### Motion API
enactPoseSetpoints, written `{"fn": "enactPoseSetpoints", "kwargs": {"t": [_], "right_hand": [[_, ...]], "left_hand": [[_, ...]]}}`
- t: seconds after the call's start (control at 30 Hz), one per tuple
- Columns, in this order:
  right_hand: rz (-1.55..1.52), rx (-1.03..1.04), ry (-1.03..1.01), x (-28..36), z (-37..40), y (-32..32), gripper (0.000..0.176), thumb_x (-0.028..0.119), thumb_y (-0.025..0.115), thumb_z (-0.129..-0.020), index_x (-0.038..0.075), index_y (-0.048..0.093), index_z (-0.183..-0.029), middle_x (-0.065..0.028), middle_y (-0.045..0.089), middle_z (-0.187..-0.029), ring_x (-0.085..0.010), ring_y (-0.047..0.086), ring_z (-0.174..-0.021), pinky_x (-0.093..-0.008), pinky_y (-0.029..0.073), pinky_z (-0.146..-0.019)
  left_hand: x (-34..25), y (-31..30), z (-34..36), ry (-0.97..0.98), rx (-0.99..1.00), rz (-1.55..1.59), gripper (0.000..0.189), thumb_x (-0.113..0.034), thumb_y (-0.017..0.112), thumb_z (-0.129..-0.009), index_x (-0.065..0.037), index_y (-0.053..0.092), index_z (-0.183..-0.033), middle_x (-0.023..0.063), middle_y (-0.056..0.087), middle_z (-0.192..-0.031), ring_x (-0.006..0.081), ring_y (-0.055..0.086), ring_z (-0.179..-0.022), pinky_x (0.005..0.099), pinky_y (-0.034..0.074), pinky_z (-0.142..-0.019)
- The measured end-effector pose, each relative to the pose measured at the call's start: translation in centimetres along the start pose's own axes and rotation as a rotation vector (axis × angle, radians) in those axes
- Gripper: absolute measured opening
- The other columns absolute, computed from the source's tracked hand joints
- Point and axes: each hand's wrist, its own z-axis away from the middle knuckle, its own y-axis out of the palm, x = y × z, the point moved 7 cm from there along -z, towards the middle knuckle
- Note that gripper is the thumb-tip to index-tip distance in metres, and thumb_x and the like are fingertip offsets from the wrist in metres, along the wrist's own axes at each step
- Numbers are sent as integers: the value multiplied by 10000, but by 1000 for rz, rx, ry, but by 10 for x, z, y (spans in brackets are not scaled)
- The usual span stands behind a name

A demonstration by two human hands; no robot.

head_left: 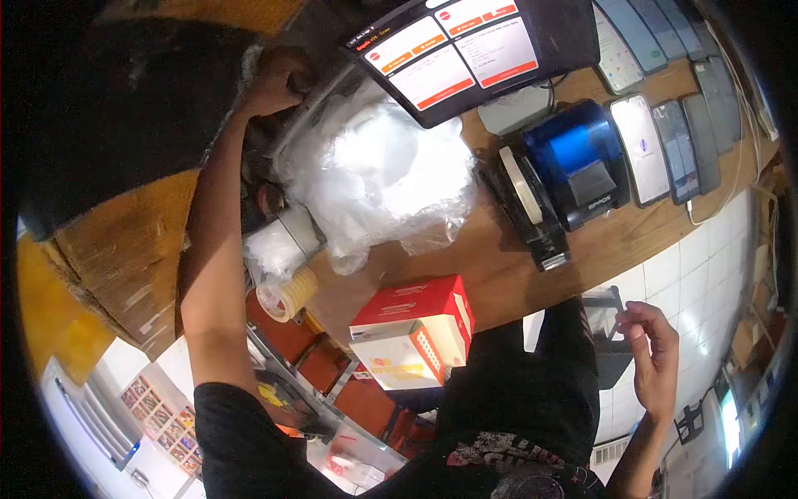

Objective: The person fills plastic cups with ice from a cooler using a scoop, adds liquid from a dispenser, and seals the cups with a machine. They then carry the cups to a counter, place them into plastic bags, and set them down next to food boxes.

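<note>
At the upper left, my left hand (pixel 281 81) reaches in beside the large heap of clear plastic bags (pixel 374 158); its fingers curl, but shadow hides what they hold, if anything. My right hand (pixel 654 353) hangs in the air at the lower right, past the table edge, with its fingers bent and slightly apart and nothing in it. A red and white box (pixel 411 333) stands at the table's near edge, touched by neither hand. A roll of yellowish tape (pixel 287 295) lies left of the box, by a small bag-covered container (pixel 283 241).
A screen (pixel 465 54) stands at the back. Right of it are a blue device (pixel 573 158), a black tape dispenser (pixel 528 200) and several phones (pixel 640 150) on the wooden table (pixel 499 287). A white cable (pixel 731 195) runs along the right. A dark cloth-covered surface (pixel 125 125) is at left.
</note>
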Motion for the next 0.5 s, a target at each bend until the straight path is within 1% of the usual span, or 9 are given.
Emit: {"fn": "enactPoseSetpoints", "kwargs": {"t": [0.03,0.13,0.2,0.23,0.3,0.33,0.4,0.43,0.5], "right_hand": [[62,14,-12,2,0,2,324,230,633,-1083,-42,676,-1254,-149,751,-1073,-212,688,-1023,-356,531,-936],[65,-19,-31,3,1,4,302,218,637,-1080,-31,683,-1242,-147,752,-1075,-215,692,-1017,-357,533,-936],[64,-14,-39,6,2,7,295,211,640,-1077,-33,685,-1236,-149,753,-1072,-219,693,-1012,-360,534,-933],[64,-9,-46,6,2,8,287,204,642,-1074,-34,686,-1229,-150,753,-1070,-223,694,-1007,-362,536,-931],[89,-7,-41,4,1,8,281,192,644,-1069,-37,685,-1227,-153,752,-1068,-223,694,-1002,-362,538,-927],[115,-1,-38,3,1,10,274,179,647,-1065,-40,684,-1225,-156,752,-1066,-224,694,-998,-362,539,-922],[139,6,-49,7,2,14,267,165,649,-1059,-41,683,-1226,-158,750,-1062,-222,694,-994,-358,541,-917],[168,9,-66,12,3,16,261,150,652,-1053,-43,682,-1227,-159,749,-1058,-220,695,-990,-354,543,-912],[167,11,-69,16,4,17,255,139,656,-1049,-44,683,-1225,-156,748,-1055,-220,695,-980,-351,543,-904]], "left_hand": [[7,4,-3,2,-1,-4,462,-173,845,-876,-88,695,-1305,148,697,-1316,345,631,-1280,466,483,-1126],[42,36,-13,32,-175,124,293,-178,767,-972,-71,706,-1238,121,705,-1265,339,637,-1210,454,487,-1087],[66,35,2,-63,-671,186,212,-203,642,-1074,-61,706,-1219,82,718,-1222,319,661,-1109,453,520,-968],[70,30,3,-58,-670,186,212,-203,642,-1074,-61,706,-1219,82,718,-1222,319,661,-1109,453,520,-968],[100,29,6,-424,-590,102,333,-229,588,-1069,-39,689,-1324,238,679,-1361,423,642,-1266,513,508,-1098],[99,28,8,-421,-587,101,333,-229,588,-1069,-39,689,-1324,238,679,-1361,423,642,-1266,513,508,-1098],[90,13,23,-273,-859,127,330,-244,593,-1077,-52,698,-1324,223,677,-1375,422,631,-1284,508,496,-1112],[99,27,22,-276,-860,128,330,-244,593,-1077,-52,698,-1324,223,677,-1375,422,631,-1284,508,496,-1112],[92,86,-9,-170,-513,-1055,350,-278,610,-1065,-59,699,-1323,223,659,-1398,430,622,-1280,511,482,-1124]]}}
